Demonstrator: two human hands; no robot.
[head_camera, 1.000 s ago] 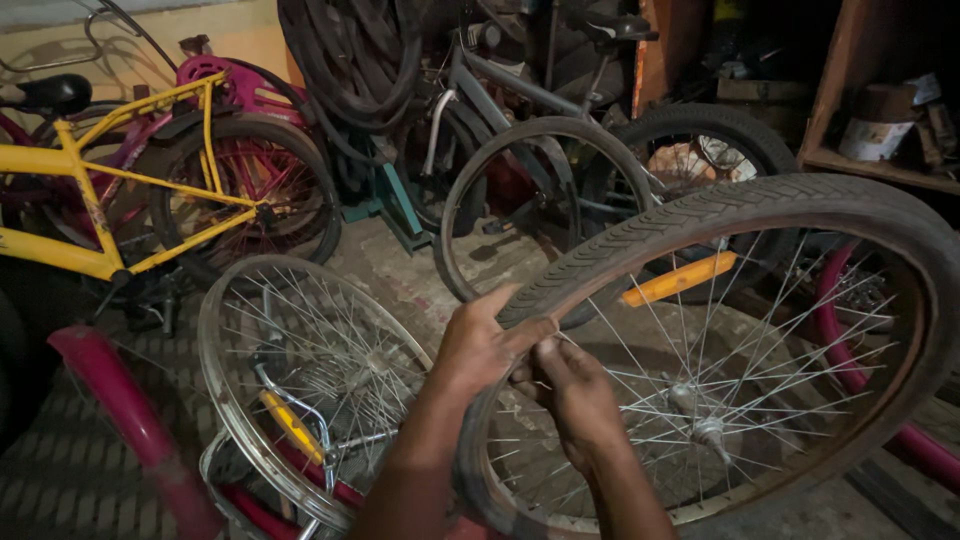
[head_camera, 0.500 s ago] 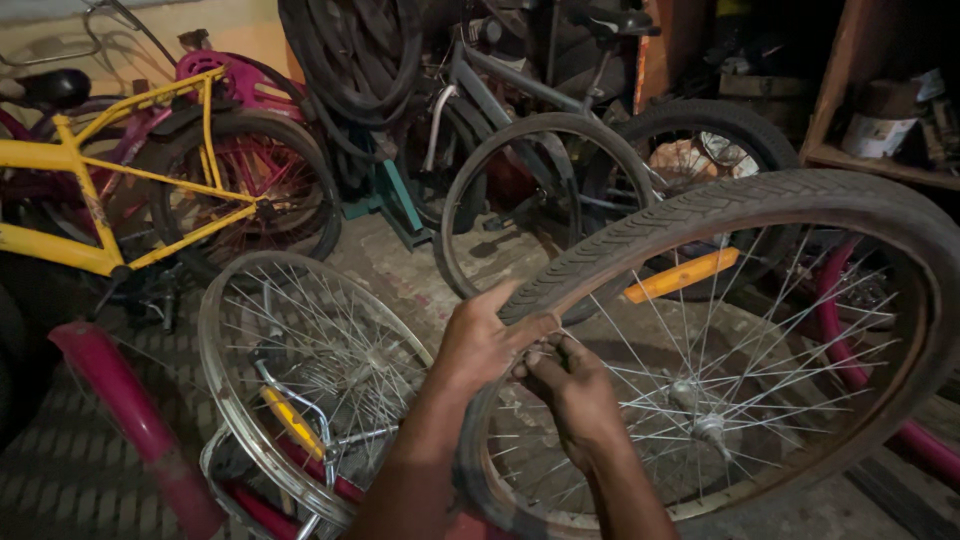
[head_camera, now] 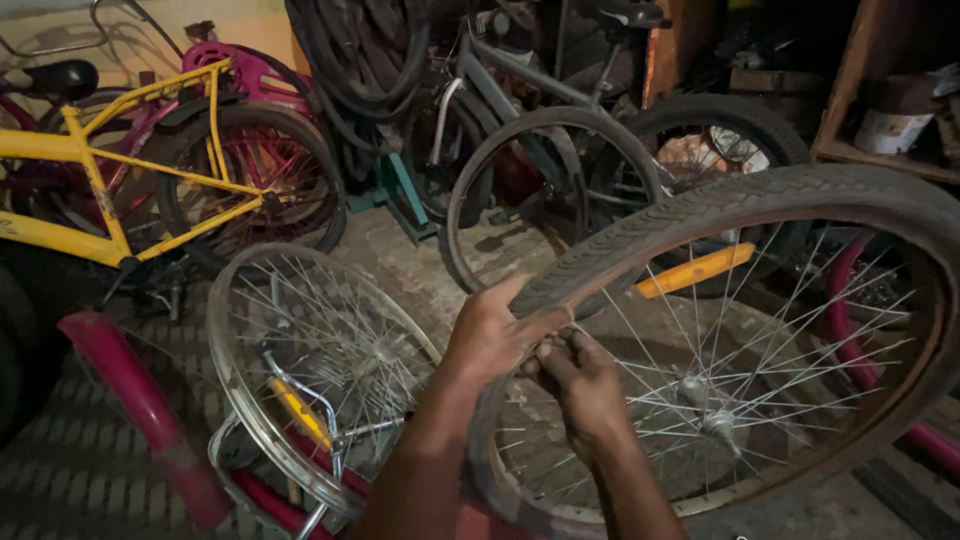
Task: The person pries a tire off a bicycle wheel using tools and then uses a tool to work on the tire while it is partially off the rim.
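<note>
A spoked bicycle wheel with a black tyre (head_camera: 760,200) fills the right half of the head view, tilted toward me. My left hand (head_camera: 490,335) grips the tyre's near left edge, thumb on the tread. My right hand (head_camera: 585,385) sits just right of it, fingers curled in at the tyre's inner edge by the rusty rim (head_camera: 850,440). An orange reflector (head_camera: 695,270) is clipped to the spokes, and the hub (head_camera: 715,420) shows at the wheel's middle.
A bare silver wheel rim (head_camera: 300,350) leans at lower left beside a red frame tube (head_camera: 140,410). A yellow bicycle (head_camera: 90,180) stands at left, a grey bicycle (head_camera: 540,150) behind, dark tyres hang above, and a wooden shelf (head_camera: 880,130) is at right.
Both hands stay on the same spot of the tyre. My right hand's fingers have shifted slightly at the tyre's inner edge; the wheel has barely moved.
</note>
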